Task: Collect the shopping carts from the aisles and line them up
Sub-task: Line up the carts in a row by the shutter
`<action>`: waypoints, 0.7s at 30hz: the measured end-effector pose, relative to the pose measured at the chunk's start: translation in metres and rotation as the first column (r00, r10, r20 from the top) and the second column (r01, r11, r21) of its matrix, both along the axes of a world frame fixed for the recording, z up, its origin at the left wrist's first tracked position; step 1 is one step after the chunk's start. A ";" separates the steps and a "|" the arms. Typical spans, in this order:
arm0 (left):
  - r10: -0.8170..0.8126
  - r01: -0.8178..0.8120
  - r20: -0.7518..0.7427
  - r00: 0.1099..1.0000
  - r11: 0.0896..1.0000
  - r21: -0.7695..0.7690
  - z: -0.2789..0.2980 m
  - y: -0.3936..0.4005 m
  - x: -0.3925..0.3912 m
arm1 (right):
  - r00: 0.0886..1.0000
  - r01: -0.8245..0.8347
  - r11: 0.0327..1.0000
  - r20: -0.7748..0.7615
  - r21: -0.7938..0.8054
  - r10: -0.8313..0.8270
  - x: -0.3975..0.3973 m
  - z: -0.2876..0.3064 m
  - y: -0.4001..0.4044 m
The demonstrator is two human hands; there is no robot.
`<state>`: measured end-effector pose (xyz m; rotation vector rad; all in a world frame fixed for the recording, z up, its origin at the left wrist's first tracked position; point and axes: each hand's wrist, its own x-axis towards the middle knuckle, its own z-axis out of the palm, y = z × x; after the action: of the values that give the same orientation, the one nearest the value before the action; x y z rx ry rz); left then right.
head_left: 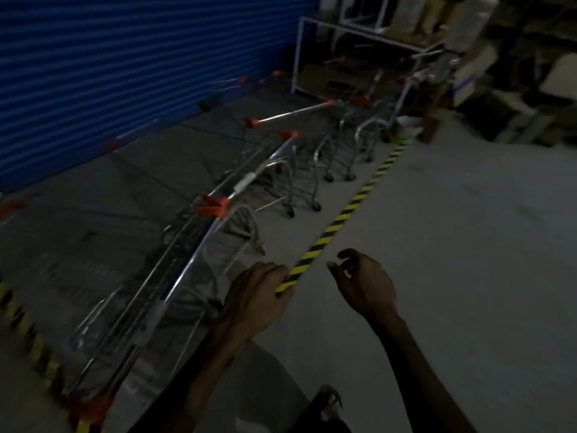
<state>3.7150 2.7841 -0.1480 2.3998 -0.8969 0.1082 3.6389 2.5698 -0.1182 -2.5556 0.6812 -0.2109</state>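
Note:
Several metal shopping carts with orange handle ends stand side by side in a row along the blue shutter. The nearest cart (pixel 175 276) is at the lower left, its handle bar (pixel 199 245) running diagonally. Further carts (pixel 312 170) follow toward the back right. My left hand (pixel 256 298) hovers just right of the nearest cart, fingers loosely curled, holding nothing. My right hand (pixel 365 285) hangs over the bare floor, fingers relaxed and empty. The picture is dim and blurred.
A yellow-black striped line (pixel 343 214) on the concrete floor runs along the carts' wheels. A blue roller shutter (pixel 125 73) closes the left side. A metal frame (pixel 312 51) and stacked boxes (pixel 499 73) fill the back right. My foot (pixel 331 401) shows below.

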 end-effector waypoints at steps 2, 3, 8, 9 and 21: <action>-0.054 0.055 0.021 0.998 0.998 -0.023 0.014 -0.025 -0.004 | 0.996 0.088 0.996 0.024 0.002 -0.088 -0.024 0.009 -0.018; -0.082 0.082 0.024 0.996 0.996 -0.035 0.020 -0.036 -0.006 | 0.992 0.118 0.993 0.033 -0.006 -0.118 -0.034 0.013 -0.025; -0.186 0.196 0.120 0.975 0.977 -0.080 0.053 -0.086 -0.013 | 0.971 0.205 0.978 0.135 -0.031 -0.199 -0.066 0.037 -0.059; -0.184 0.198 0.136 0.974 0.975 -0.099 0.061 -0.094 -0.015 | 0.967 0.212 0.977 0.153 -0.031 -0.205 -0.068 0.043 -0.064; -0.090 0.136 0.234 0.968 0.972 -0.189 0.114 -0.133 -0.028 | 0.930 0.104 0.994 0.357 -0.029 -0.087 -0.062 0.097 -0.104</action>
<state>3.6871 2.6507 -0.0342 2.1691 -1.0687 0.4148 3.5772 2.4658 -0.0211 -2.4355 0.6632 -0.7110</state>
